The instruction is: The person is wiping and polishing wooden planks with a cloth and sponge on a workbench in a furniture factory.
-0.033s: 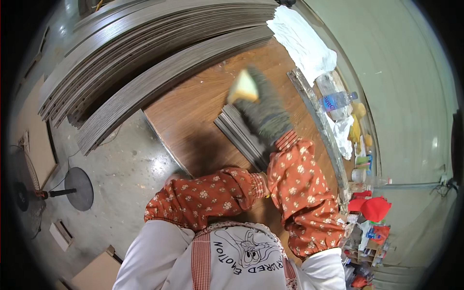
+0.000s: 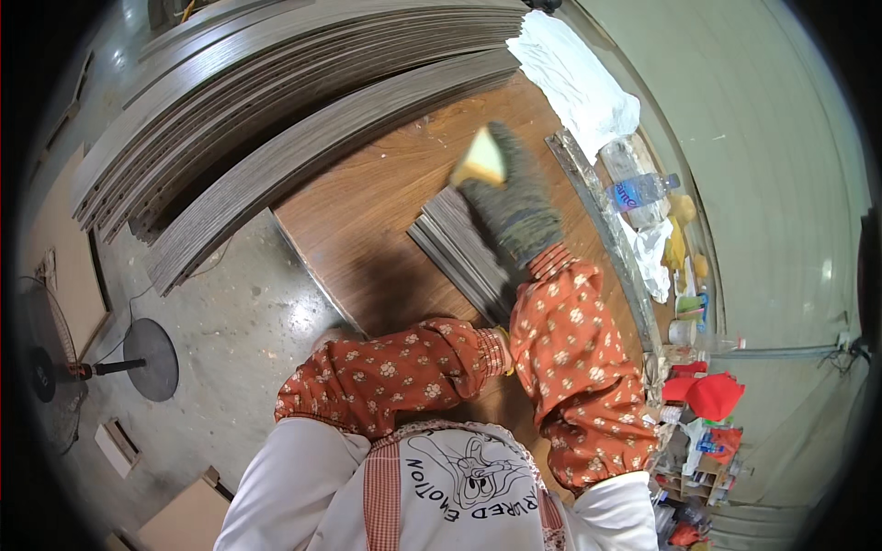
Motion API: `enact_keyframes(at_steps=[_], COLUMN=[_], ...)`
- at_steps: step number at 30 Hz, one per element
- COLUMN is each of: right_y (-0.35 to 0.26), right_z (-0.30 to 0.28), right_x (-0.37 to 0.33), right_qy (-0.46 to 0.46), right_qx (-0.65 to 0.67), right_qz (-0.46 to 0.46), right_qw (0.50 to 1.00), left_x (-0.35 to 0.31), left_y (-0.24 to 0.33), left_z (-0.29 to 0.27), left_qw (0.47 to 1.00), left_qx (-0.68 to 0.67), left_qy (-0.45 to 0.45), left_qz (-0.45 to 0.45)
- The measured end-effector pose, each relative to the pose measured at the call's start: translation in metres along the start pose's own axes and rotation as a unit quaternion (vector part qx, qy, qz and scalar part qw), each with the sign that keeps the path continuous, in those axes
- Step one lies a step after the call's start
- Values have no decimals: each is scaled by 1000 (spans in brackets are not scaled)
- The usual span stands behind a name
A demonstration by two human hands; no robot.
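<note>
My right hand (image 2: 521,207), in a dark grey-green knitted glove, grips a pale yellow and white sponge (image 2: 481,160). Hand and sponge are at the far end of a short stack of grey wood-grain planks (image 2: 462,246), over its right side. Brown wood-grain tabletop (image 2: 367,197) lies under the stack. My left forearm, in a red floral sleeve (image 2: 404,367), reaches across to the near end of the planks. The left hand's fingers are hidden behind my right sleeve (image 2: 574,358).
Long grey planks (image 2: 340,119) are piled along the far left. At the right are a metal rail (image 2: 602,220), white cloth (image 2: 583,87), a plastic bottle (image 2: 643,191) and red items (image 2: 715,397). A round black stand base (image 2: 152,360) rests on the floor at left.
My right hand and the sponge have shifted slightly to the right, uncovering more of the top plank. My left arm has stayed where it was.
</note>
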State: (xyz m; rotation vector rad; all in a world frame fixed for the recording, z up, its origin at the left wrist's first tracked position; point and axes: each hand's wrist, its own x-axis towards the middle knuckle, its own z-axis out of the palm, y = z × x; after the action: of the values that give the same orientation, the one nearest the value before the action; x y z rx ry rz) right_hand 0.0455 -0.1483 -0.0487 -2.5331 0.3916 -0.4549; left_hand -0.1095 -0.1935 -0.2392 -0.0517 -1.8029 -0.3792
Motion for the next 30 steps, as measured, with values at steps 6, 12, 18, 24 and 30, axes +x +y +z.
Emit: enact_keyframes(at_steps=[6,12,18,24,30], right_y=[-36,-19,-19,-8,-5], right_z=[3,6,-13,14,15], right_x=[-19,-49,-125,-132,-137], right_qy=[-2,28,50,223,225], right_qx=[-34,-155,-207,-102,-107], right_qz=[-108,-174,-157,-71,-70], right_qw=[994,972,964,967,966], left_x=[-41,-74,-95,-69,-37], left_y=[18,35,60,153,217], left_z=[11,65,80,99,43], left_qw=[990,963,910,923,919], left_qx=[-24,-45,-35,109,196], left_qy=[74,144,236,65,-201], left_qz=[-117,-224,-339,-363,-277])
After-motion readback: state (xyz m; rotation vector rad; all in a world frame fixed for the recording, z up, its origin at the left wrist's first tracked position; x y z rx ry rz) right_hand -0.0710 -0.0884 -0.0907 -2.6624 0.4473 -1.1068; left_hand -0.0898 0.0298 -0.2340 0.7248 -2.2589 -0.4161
